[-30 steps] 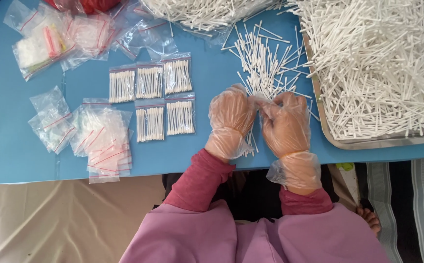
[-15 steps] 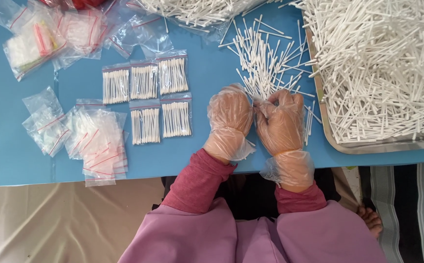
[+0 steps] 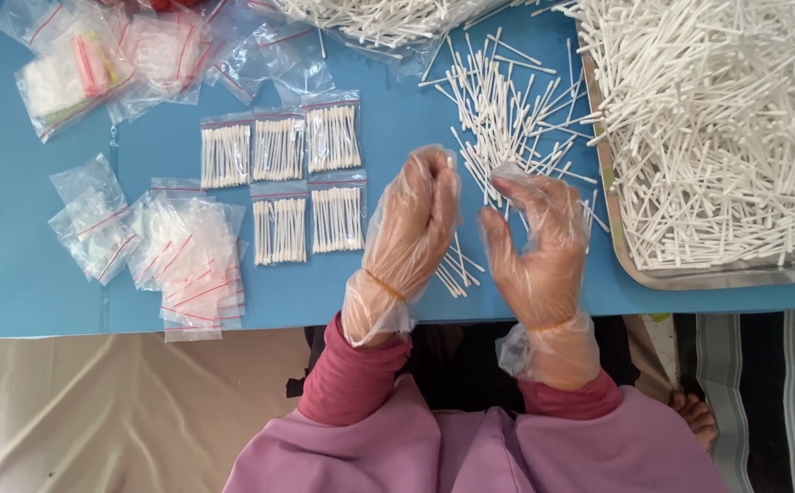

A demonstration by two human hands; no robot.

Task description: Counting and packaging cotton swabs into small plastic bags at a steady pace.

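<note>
Our left hand (image 3: 413, 212) is curled nearly closed in its thin plastic glove, though we cannot tell whether it grips anything, while our right hand (image 3: 538, 239) spreads loosely open just beside the loose cotton swabs (image 3: 498, 110) scattered on the blue tabletop (image 3: 397, 283). These swabs look light, stiff-stemmed and prone to roll, so we judge them best pinched mid-stem in a small bunch. Farther out lie five filled swab bags (image 3: 297, 173), empty zip bags (image 3: 192, 260) to the left, and a heaped metal tray (image 3: 618, 246) crowding the right.
</note>
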